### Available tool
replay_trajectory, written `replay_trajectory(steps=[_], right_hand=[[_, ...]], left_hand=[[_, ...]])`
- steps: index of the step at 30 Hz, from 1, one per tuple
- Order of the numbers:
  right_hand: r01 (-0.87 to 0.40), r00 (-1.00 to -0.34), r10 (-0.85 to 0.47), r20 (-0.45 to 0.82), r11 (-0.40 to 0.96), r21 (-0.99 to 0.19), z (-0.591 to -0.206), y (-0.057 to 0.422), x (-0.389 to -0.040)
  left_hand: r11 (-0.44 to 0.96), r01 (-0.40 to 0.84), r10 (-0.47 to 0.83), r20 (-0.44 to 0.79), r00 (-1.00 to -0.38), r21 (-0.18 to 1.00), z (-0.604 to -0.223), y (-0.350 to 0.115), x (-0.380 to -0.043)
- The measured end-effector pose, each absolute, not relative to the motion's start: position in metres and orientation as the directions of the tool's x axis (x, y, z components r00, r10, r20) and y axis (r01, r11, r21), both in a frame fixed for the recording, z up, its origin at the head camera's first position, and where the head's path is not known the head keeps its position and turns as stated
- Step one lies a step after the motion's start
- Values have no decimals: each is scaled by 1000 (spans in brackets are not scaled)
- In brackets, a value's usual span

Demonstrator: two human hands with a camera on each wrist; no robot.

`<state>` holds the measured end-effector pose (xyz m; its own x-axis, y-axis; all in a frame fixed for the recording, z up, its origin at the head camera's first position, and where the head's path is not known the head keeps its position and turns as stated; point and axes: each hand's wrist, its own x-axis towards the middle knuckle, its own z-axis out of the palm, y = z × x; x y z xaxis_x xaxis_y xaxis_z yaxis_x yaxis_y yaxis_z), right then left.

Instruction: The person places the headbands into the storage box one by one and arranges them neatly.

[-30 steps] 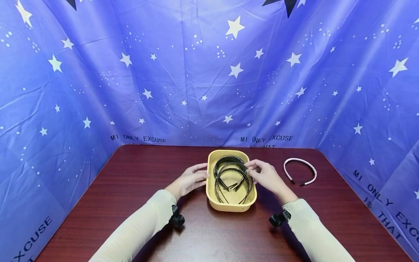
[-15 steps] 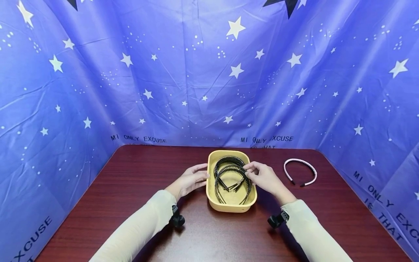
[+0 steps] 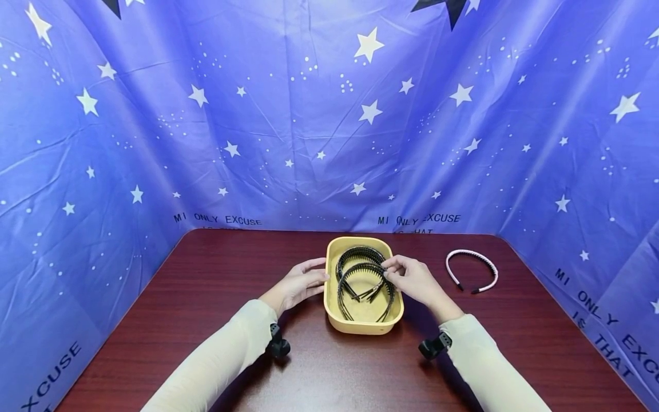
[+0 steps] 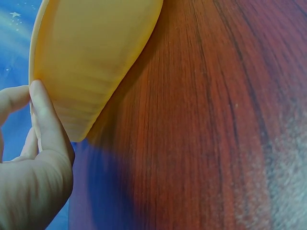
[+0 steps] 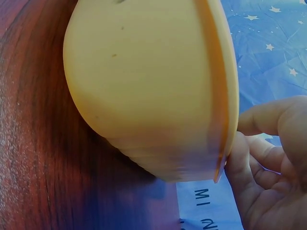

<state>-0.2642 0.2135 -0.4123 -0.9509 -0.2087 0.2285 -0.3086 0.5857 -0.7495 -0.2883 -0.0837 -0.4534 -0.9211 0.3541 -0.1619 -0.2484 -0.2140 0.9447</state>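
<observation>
A yellow plastic basket [image 3: 364,327] stands on the table in the head view. Several black toothed headbands [image 3: 360,268] lie overlapped inside it, their arms crossing near the middle. At the basket's left side, my left hand [image 3: 300,285] holds the rim; in the left wrist view its thumb [image 4: 45,110] and a finger meet at that edge. Over the right rim reaches my right hand [image 3: 416,280], pinching the nearer headband at its right side. In the right wrist view the basket wall hides that headband and the rim stands beside the fingertips.
A white-and-black headband [image 3: 491,264] lies on the table to the right of the basket. The dark red wooden table [image 3: 231,257] is bounded at the back and sides by a blue star-printed curtain [image 3: 288,114].
My right hand has shifted slightly left, and the headband in its fingers has moved in among the others, so the arcs sit closer together. The left hand and basket have stayed put.
</observation>
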Motion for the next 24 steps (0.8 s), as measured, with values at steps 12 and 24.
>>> replay_trajectory(steps=[12,24], right_hand=[[-290,-957,-196,214,629,-721,-414,215,-265],[-279,-960,-195,200,628,-726,-413,216,-264]], left_hand=[[-208,-243,350,-160,-923,947,-455,-84,-289],[-214,-244,351,-158,-923,946,-455,-83,-289]])
